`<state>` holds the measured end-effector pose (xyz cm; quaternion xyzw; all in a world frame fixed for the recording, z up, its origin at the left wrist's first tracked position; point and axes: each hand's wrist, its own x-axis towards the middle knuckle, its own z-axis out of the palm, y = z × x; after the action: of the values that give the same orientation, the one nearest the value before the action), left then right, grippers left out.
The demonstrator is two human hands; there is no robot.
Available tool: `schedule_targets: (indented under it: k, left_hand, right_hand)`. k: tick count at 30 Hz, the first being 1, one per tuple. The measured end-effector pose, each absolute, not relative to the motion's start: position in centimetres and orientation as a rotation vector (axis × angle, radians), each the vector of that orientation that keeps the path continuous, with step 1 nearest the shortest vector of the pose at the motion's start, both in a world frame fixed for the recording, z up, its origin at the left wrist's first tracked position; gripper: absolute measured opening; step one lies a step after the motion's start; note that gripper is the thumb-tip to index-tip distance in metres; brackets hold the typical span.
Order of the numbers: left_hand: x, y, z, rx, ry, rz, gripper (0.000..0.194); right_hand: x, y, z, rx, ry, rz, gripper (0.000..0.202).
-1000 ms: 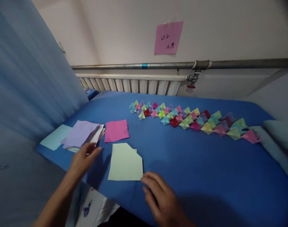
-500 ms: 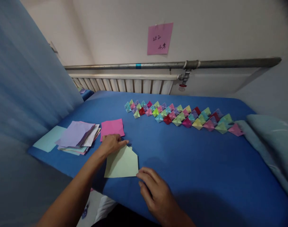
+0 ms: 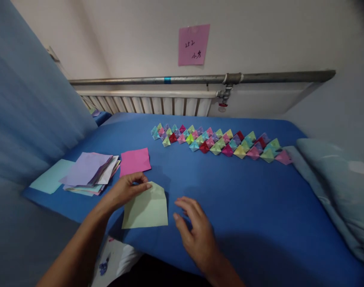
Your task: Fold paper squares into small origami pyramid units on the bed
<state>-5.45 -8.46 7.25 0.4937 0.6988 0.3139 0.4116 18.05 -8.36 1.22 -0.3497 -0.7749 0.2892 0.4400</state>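
Note:
A sheet of pale green paper [image 3: 146,209] lies near the front edge of the blue-covered bed, its upper right corner cut off by a slanted edge. My left hand [image 3: 131,189] pinches the sheet's top edge between thumb and fingers. To the right of the paper, my right hand [image 3: 196,231] hovers apart from it, fingers spread and holding nothing. A bright pink square of paper [image 3: 136,160] lies just behind my left hand.
Left of the pink square stands a stack of coloured paper [image 3: 86,171], beside a light teal sheet [image 3: 52,177]. Rows of folded paper pieces [image 3: 218,143] stretch across the back. A blue curtain [image 3: 35,87] hangs at left, and a pillow [image 3: 334,171] lies at right.
My left hand has gone from lying over the paper's upper edge to gripping that edge. My right hand has come away from the paper's right corner. The view has shifted slightly.

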Motion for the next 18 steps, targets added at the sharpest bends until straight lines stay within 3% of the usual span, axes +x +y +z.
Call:
schedule_targets:
  k: [5, 9, 14, 18]
  left_hand:
    - [-3.0, -9.7, 8.0, 1.331, 1.623, 0.812, 0.026]
    - [-1.6, -9.9, 8.1, 1.521, 1.623, 0.789, 0.023]
    - [-0.8, -9.9, 7.8, 1.627, 1.643, 0.679, 0.018]
    - [-1.0, -9.9, 7.4, 1.734, 1.675, 0.59, 0.026]
  right_hand:
    - [17.6, -7.9, 2.1, -1.022, -1.83, 0.952, 0.037]
    - [17.2, -7.9, 3.3, -0.963, -1.828, 1.073, 0.01]
    - [17.6, -7.9, 3.5, -1.035, -1.766, 1.123, 0.014]
    - [18.0, -7.6, 3.0, -1.055, -1.798, 1.097, 0.023]
